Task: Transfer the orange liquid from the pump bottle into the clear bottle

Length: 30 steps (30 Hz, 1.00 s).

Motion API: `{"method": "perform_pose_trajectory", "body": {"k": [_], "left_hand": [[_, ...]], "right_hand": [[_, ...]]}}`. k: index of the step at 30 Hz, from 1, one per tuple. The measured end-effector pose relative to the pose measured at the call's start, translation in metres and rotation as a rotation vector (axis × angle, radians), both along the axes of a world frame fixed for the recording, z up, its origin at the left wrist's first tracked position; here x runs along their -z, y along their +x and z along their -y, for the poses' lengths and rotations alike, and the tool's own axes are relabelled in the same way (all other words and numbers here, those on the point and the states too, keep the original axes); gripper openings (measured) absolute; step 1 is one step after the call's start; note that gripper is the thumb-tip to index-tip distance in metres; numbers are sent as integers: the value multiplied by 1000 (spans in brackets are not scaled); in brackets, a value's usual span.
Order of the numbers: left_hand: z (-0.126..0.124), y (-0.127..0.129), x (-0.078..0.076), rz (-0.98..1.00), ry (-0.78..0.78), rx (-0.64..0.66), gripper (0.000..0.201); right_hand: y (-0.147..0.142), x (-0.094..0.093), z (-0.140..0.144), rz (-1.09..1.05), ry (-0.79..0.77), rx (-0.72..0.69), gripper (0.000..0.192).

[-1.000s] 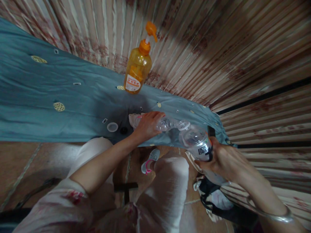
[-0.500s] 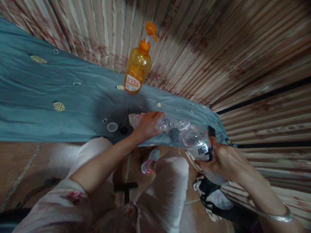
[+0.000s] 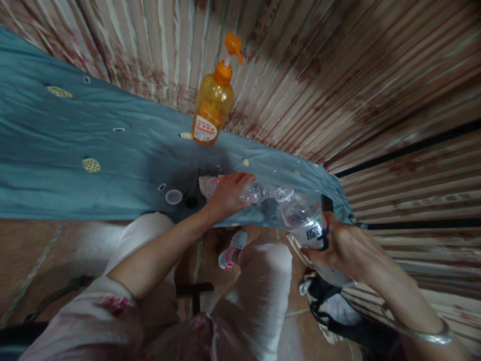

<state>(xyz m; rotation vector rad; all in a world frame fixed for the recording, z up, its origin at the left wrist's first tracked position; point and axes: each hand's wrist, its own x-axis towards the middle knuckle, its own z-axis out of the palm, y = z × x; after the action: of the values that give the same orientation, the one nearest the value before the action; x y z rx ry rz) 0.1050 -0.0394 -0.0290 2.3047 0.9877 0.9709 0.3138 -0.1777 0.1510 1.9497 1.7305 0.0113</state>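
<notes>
My left hand (image 3: 230, 193) is closed around a clear plastic bottle (image 3: 259, 192) lying on its side, its neck pointing right. In my right hand (image 3: 336, 240) is a larger clear bottle (image 3: 298, 213) with a white label and a printed code, tilted so its mouth faces up and left. The two mouths meet or nearly meet; I cannot tell whether they touch. To the left of my left hand lie a whitish round cap (image 3: 173, 197) and a small black cap (image 3: 191, 202). My fingertips behind the bottles are partly hidden.
An orange pump bottle (image 3: 213, 108) stands at the back of the narrow table with a teal cloth (image 3: 124, 150). A pleated curtain (image 3: 300, 75) hangs behind it and to the right. A dark bag (image 3: 338, 311) is on the tiled floor by my right leg.
</notes>
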Motion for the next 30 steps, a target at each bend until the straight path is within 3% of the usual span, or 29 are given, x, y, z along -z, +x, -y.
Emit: {"method": "perform_pose_trajectory", "body": {"k": [30], "left_hand": [[1,-1,-3,-21,-15,3,63]], "right_hand": [[-1,-1,1,15,3,-8,53]]}}
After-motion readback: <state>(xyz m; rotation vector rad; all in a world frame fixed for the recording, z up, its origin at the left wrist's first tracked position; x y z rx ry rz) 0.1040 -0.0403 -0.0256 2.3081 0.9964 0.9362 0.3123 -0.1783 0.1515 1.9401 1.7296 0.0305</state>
